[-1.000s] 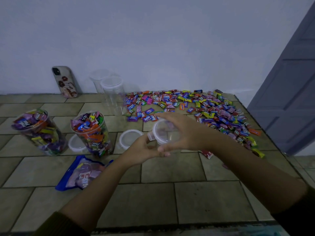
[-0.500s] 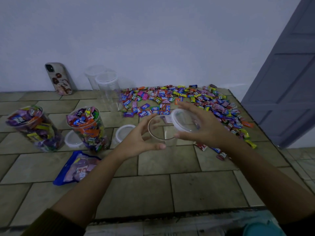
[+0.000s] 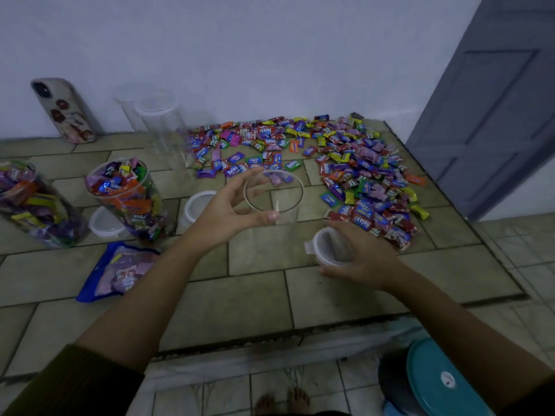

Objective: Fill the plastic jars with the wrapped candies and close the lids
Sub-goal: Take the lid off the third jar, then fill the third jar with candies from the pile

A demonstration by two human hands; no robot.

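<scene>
left hand (image 3: 228, 211) grips the empty jar (image 3: 274, 202) upright, mouth open; right hand (image 3: 363, 259) holds its lid (image 3: 327, 244). the candies (image 3: 360, 163) lie far right, nearer the right hand.

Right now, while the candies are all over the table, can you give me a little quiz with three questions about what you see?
1. True or false: the lid sits on the clear jar that the left hand holds.
2. What leans on the wall at the back left? A) a phone B) a book C) a spoon
3. Fill in: ___ candy-filled jars with no lids on are at the left.

Key: 1 false, the right hand holds the lid apart from the jar. 2 A. 3 two.
</scene>
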